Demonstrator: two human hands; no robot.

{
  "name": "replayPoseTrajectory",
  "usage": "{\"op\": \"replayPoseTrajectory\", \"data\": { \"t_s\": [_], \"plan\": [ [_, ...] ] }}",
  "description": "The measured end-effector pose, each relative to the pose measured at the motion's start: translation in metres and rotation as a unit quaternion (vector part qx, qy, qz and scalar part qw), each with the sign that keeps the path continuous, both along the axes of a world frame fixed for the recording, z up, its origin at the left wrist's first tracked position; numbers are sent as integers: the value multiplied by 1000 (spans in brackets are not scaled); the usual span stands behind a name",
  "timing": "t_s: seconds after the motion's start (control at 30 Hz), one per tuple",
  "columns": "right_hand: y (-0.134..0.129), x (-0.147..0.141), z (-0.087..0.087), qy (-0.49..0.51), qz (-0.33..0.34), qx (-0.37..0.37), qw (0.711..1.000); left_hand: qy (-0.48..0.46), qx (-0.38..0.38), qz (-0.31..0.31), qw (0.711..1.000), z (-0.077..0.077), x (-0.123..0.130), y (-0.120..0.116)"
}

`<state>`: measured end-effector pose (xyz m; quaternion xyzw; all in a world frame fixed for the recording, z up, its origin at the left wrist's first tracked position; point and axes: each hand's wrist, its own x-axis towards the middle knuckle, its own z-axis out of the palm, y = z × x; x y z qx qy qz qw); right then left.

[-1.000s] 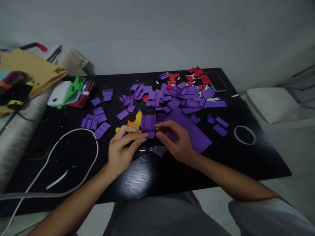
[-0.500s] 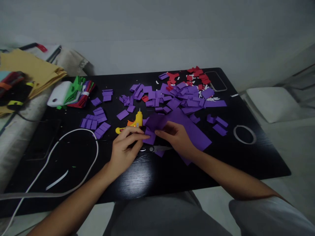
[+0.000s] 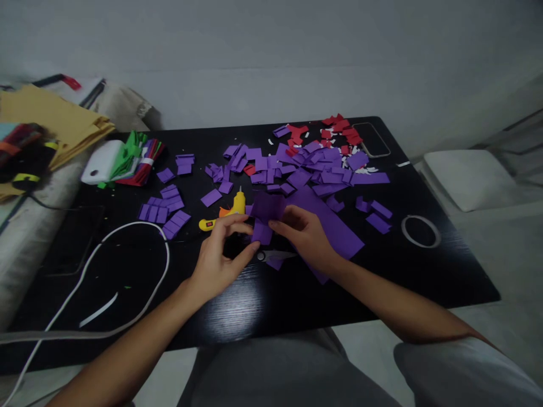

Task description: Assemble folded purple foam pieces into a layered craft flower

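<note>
A folded piece of purple paper is held up over the middle of the table, its darker upper flap raised. My right hand pinches its right side between thumb and bent fingers. On the left edge, my left hand has its thumb at the lower corner and its fingertips higher up, partly behind the paper. Scissors lie just below the piece, partly covering a small purple scrap. A yellow glue gun rests beyond my left hand. A large purple sheet lies under and beside my right hand.
Many cut purple pieces are heaped at the back, beside red scraps. Folded purple pieces lie at left. A white cable loops across the left side. A tape ring and a phone-shaped frame lie at right.
My left thumb has spread away from the fingers and moved to the paper's lower corner. The folded piece has turned slightly, while my right hand has kept its pinch.
</note>
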<state>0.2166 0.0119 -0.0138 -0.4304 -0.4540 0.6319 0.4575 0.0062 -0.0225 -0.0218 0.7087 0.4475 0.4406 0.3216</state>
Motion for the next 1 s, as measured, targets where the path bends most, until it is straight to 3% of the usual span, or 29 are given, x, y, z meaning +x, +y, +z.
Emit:
{"op": "replayPoseTrajectory", "data": {
  "t_s": [0.23, 0.6, 1.0],
  "plan": [
    [-1, 0, -2, 55, 27, -73, 995, -2, -15, 33, 999, 0, -1, 1],
    [3, -1, -5, 55, -28, -31, 998, -150, -144, 26, 978, 3, 7, 4],
    [4, -1, -4, 76, -48, -19, 996, -162, -139, 24, 977, 7, 7, 3]
  ]
}}
